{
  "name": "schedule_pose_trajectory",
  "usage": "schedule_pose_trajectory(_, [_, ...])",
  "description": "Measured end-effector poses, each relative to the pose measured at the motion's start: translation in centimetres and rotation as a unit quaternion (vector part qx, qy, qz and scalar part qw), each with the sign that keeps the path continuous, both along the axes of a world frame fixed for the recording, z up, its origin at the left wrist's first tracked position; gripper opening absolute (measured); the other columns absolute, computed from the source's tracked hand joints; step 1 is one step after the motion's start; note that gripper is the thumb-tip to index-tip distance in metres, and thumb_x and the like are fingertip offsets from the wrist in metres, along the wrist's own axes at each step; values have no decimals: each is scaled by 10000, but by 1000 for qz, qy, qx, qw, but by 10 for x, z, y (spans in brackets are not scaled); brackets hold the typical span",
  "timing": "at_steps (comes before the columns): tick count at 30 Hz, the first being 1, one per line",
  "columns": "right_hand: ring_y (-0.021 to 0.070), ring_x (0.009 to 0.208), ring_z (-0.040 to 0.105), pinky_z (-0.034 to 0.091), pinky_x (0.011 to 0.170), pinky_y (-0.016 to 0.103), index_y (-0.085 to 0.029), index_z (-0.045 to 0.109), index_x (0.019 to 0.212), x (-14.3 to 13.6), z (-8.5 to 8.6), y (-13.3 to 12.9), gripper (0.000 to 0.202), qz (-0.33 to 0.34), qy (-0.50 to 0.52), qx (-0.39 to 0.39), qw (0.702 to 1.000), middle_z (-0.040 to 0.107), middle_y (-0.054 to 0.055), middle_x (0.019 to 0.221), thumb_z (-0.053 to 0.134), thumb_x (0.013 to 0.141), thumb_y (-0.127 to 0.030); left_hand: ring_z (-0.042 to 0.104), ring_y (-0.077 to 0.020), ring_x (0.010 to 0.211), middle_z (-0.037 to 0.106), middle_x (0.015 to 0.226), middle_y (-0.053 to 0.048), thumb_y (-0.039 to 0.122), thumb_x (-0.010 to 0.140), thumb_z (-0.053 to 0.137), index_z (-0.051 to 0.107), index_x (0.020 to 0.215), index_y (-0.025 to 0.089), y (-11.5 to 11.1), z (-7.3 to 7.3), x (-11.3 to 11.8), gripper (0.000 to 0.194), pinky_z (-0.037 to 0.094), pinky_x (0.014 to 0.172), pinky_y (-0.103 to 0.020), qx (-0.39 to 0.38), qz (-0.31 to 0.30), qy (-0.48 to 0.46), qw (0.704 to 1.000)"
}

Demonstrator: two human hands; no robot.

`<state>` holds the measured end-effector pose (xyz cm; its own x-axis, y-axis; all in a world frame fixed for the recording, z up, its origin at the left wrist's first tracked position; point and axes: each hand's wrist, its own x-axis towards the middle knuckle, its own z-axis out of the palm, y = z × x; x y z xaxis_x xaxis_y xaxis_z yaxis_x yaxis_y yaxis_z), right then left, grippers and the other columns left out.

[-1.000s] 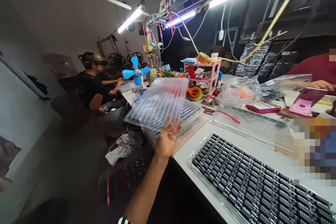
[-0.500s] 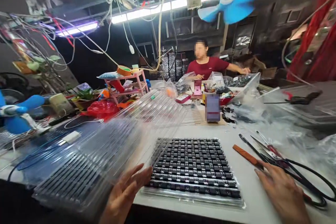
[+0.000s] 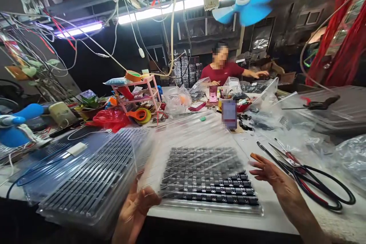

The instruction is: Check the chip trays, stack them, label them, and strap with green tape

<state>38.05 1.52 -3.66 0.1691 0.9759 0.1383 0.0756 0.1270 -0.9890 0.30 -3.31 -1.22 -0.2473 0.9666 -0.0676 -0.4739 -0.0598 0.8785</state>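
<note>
A clear tray point(image 3: 228, 208) filled with rows of small black parts lies on the white table in front of me. Over most of it slants a clear ridged plastic lid point(image 3: 183, 131), which veils the far rows. My left hand point(image 3: 138, 204) grips this lid near its front left corner, fingers bent around the edge. Just off the tray's right side, my right hand point(image 3: 278, 183) hovers with fingers spread, holding nothing. Partly behind its fingers shows an orange-brown strip point(image 3: 254, 156). To the left sits a stack of clear trays point(image 3: 94, 175) with dark rows.
Scissors point(image 3: 300, 167) with big black handles lie at the right, with plastic film point(image 3: 353, 156) beyond. A phone point(image 3: 229, 113) stands behind the tray. A pink rack point(image 3: 154, 97) and a tape roll point(image 3: 140, 115) are back left. A co-worker point(image 3: 223, 69) sits opposite.
The ridged lid has swung right and down over the black parts, with my left hand on it. My right hand has come up and left from beside the scissors, fingers now spread.
</note>
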Motion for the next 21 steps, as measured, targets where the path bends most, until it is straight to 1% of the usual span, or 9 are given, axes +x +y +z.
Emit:
schedule_pose_trajectory(2, [255,828,640,538,728,391,-170,482,1314,-10,2,1,606,46,86,-9,995,628,137,1094,480,866,-578,585,-133,569,573,626,46,264,695,739,391,1358,320,1,0,3,751,540,623,-300,-3,-16,5,1000])
schedule_pose_trajectory(4, [221,718,627,534,650,355,-165,467,1328,-16,2,-1,615,65,123,-22,990,645,120,994,512,859,-560,570,-128,563,573,629,38,250,705,732,361,1385,308,3,-2,2,776,524,595,-286,-1,-26,16,1000])
schedule_pose_trajectory(7, [159,588,560,496,546,283,-194,499,1316,-21,-1,-4,623,64,106,-33,992,622,40,806,645,791,-497,542,-113,544,559,618,40,264,737,712,318,1412,297,7,-7,-2,782,503,579,-269,1,-40,21,999])
schedule_pose_trajectory(9, [153,578,540,467,495,257,-211,539,1283,-22,-2,-7,621,54,103,-35,993,575,7,731,705,740,-463,521,-101,531,540,603,49,265,755,700,309,1417,292,9,-9,-6,770,493,578,-261,1,-43,21,999])
schedule_pose_trajectory(11, [158,573,527,446,455,252,-220,559,1263,-22,-4,-10,625,53,109,-40,992,538,-4,697,733,707,-444,528,-102,527,534,593,54,263,756,700,312,1418,283,10,-11,-8,768,487,577,-258,2,-44,25,999])
schedule_pose_trajectory(14, [163,554,518,457,439,260,-230,546,1274,-19,-7,-11,680,59,94,-49,993,535,-4,696,756,665,-444,561,-119,529,546,599,48,262,739,715,319,1421,261,10,-10,-9,788,490,573,-261,5,-51,32,998])
schedule_pose_trajectory(16, [179,576,548,498,475,271,-229,544,1272,-15,-10,-10,705,53,70,-59,994,568,10,716,753,646,-476,569,-123,528,552,606,41,261,737,716,318,1424,251,10,-10,-10,793,496,569,-264,9,-49,33,998])
schedule_pose_trajectory(18, [202,610,579,529,514,286,-226,540,1269,-11,-15,-8,720,53,51,-71,995,596,26,743,747,638,-504,567,-122,527,547,602,40,269,749,704,310,1428,243,9,-11,-10,786,504,577,-271,14,-50,34,998])
schedule_pose_trajectory(21, [212,625,585,538,520,298,-231,511,1293,-7,-22,-5,744,62,43,-81,994,604,29,765,748,644,-506,556,-113,532,533,612,40,285,762,689,316,1427,243,8,-15,-12,763,502,601,-275,12,-54,46,997])
